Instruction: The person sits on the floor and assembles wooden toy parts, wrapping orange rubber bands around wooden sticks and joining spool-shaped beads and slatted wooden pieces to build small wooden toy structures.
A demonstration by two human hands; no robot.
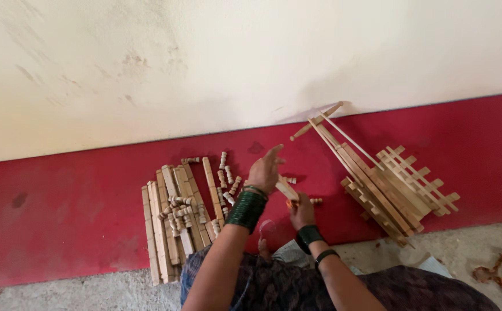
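My left hand (265, 169) is raised over the red floor, fingers closed on one end of a short pale wooden stick (286, 189). My right hand (301, 212) sits just below and right of it, gripping the same stick's lower end. Both wrists wear dark green bangles. To the left lies a pile of long wooden slats (173, 222) with several small turned wooden pegs (228, 181) scattered over and beside them. At the right a stack of wooden lattice frames (398, 187) leans against the wall base.
A cream wall (205, 63) rises behind a red painted band (61, 207). Grey concrete floor (452, 247) lies at the front, with a rusty chain-like piece (501, 275) at far right. My lap in dark patterned cloth (297, 288) fills the bottom centre.
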